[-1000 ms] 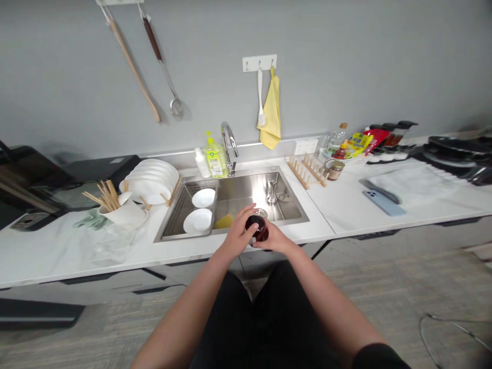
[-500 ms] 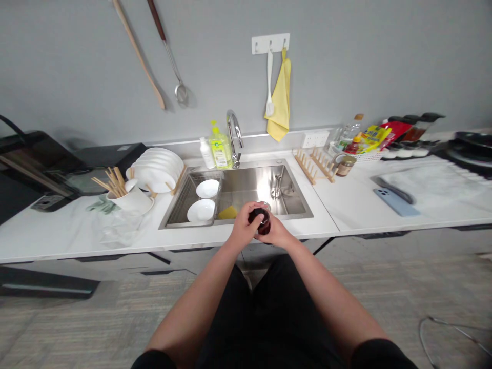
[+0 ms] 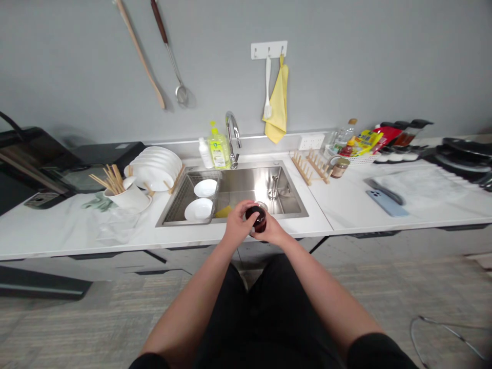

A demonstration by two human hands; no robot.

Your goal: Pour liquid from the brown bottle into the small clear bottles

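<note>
In front of the sink's near edge, I hold a small glass jar (image 3: 261,222) between both hands. Its side is dark red and see-through, and its round top looks black; whether that is a lid or the contents, I cannot tell. My left hand (image 3: 237,223) wraps its left side, the thumb reaching over the top. From the right and below, my right hand (image 3: 274,231) closes round it, with some fingers hidden behind the glass. Just beyond the hands lies the steel sink (image 3: 246,185), with a yellow sponge (image 3: 223,211) partly behind my left hand.
Two white bowls (image 3: 199,209) sit in a wire basket at the sink's left. Beyond stand the faucet (image 3: 232,138) and soap bottle (image 3: 218,149). Plates (image 3: 154,171) and a utensil holder (image 3: 128,199) are left; a wooden rack (image 3: 313,166), labelled jar (image 3: 340,167) and phone (image 3: 386,203) are right.
The view has shifted slightly, so the counter appears a little further left. Both hands keep hold of the jar, and its dark top shows more fully, with the left fingers less across it.
</note>
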